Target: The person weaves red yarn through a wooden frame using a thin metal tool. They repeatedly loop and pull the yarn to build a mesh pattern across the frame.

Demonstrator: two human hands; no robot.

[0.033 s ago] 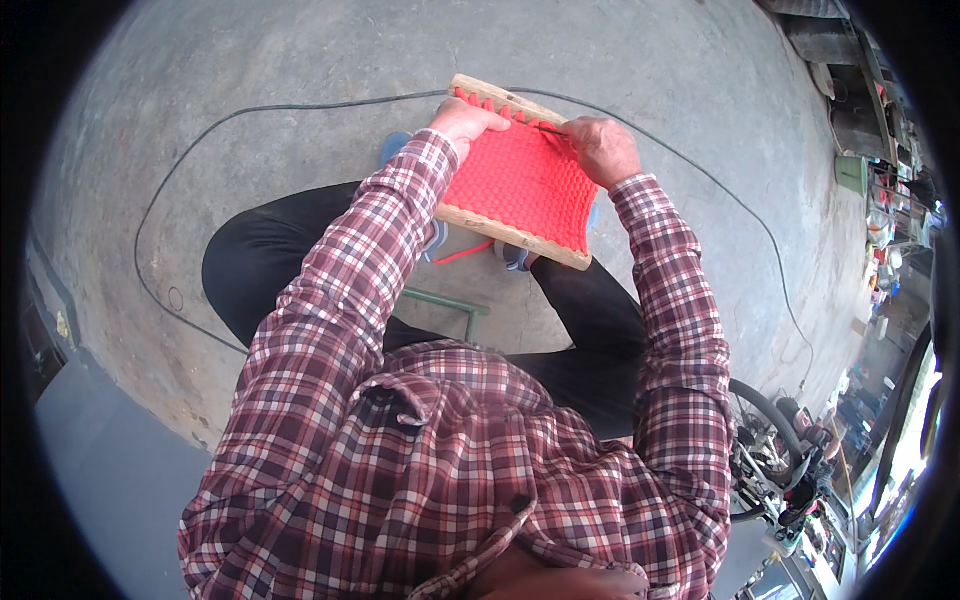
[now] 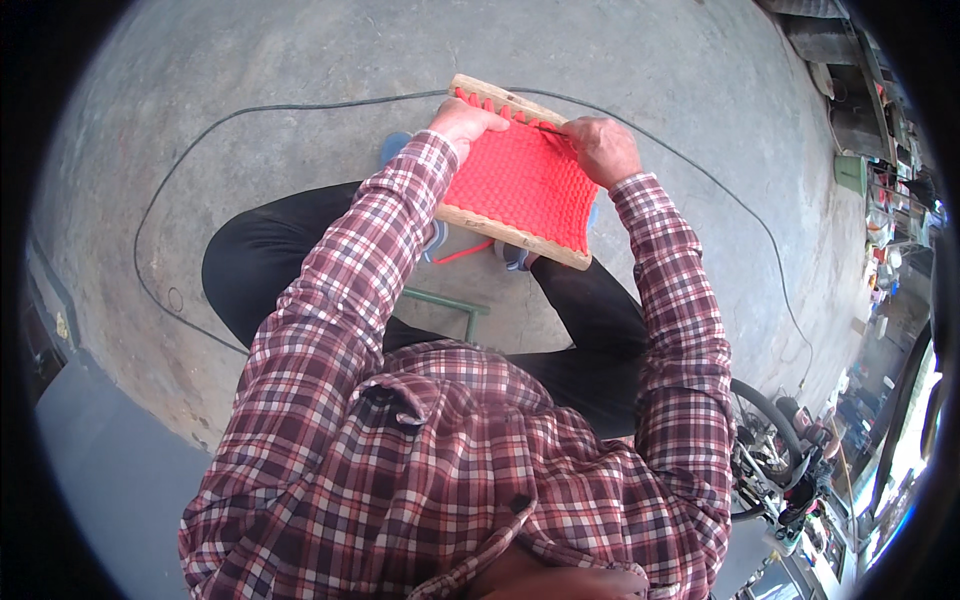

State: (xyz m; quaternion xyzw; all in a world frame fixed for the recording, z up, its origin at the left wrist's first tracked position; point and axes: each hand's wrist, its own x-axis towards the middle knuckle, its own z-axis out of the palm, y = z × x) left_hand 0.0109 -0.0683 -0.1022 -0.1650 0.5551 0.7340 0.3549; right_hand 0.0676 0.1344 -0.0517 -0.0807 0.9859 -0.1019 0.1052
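A bright red woven cord panel [image 2: 520, 180] is stretched between two wooden bars, tilted above my feet. Its far wooden bar [image 2: 540, 108] carries a row of separate red cord loops, while the near wooden bar [image 2: 510, 236] runs along the close edge. My left hand [image 2: 466, 122] is closed over the panel's far left corner, a finger reaching along the loops; its other fingertips are hidden. At the far right, my right hand [image 2: 605, 150] pinches a thin dark rod-like tool [image 2: 548, 129], whose tip points left into the weave just below the loops.
A dark cable [image 2: 300, 105] curves across the concrete floor [image 2: 330, 50] around me. Below the panel hang a loose red cord [image 2: 463, 252] and a green metal bar [image 2: 440, 298]. A bicycle wheel [image 2: 765, 415] stands at lower right, with a green bin [image 2: 851, 174] and clutter farther along.
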